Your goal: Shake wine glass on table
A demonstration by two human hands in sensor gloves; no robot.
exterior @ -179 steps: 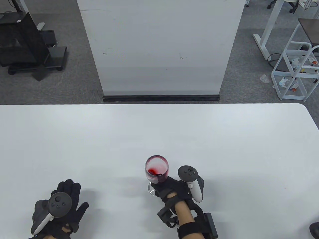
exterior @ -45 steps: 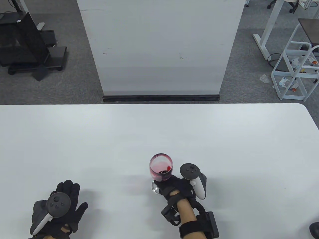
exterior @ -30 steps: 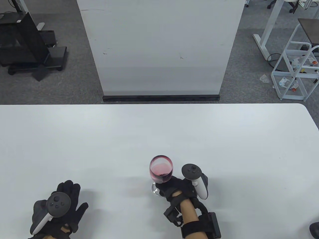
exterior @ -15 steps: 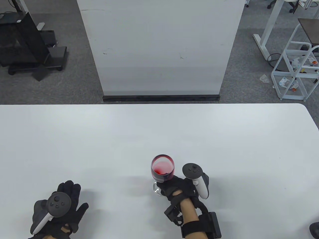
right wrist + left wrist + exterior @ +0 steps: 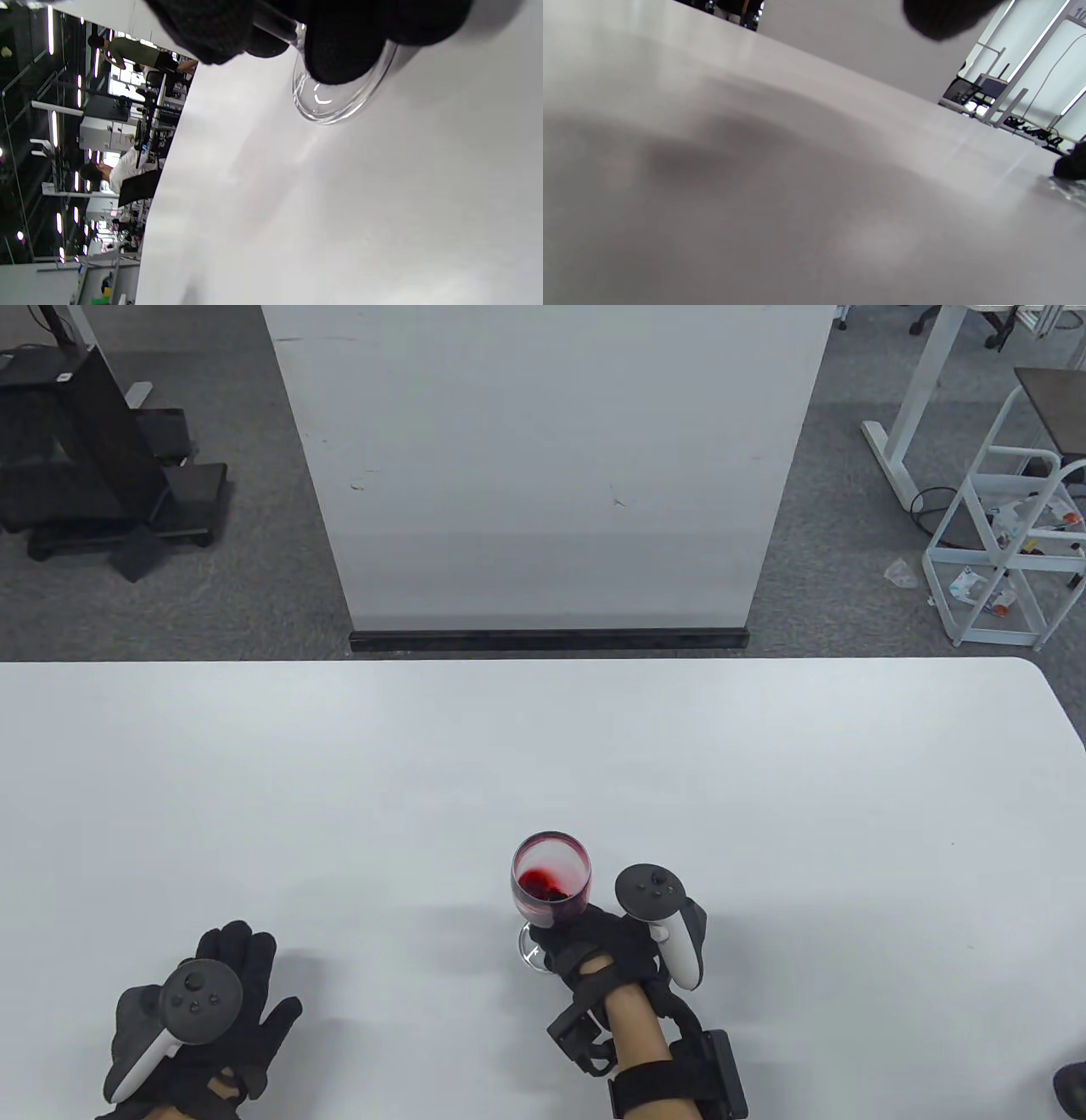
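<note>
A clear wine glass point(image 5: 551, 878) with red wine in its bowl stands on the white table point(image 5: 543, 763) near the front middle. My right hand point(image 5: 594, 943) holds the glass by the stem, low down by the foot. In the right wrist view my gloved fingers point(image 5: 339, 46) wrap the stem above the glass foot point(image 5: 335, 101), which rests on the table. The red wine is pooled unevenly and stains the inside of the bowl. My left hand point(image 5: 225, 997) rests flat on the table at the front left, fingers spread, holding nothing.
A white partition panel point(image 5: 543, 466) stands beyond the table's far edge. A white wire rack point(image 5: 1010, 534) and a desk frame are on the floor at the right. Black equipment point(image 5: 85, 466) is on the floor at the left.
The right hand has shifted the glass slightly left and right on the table. The wine has sloshed round inside the bowl. The left hand has not moved.
</note>
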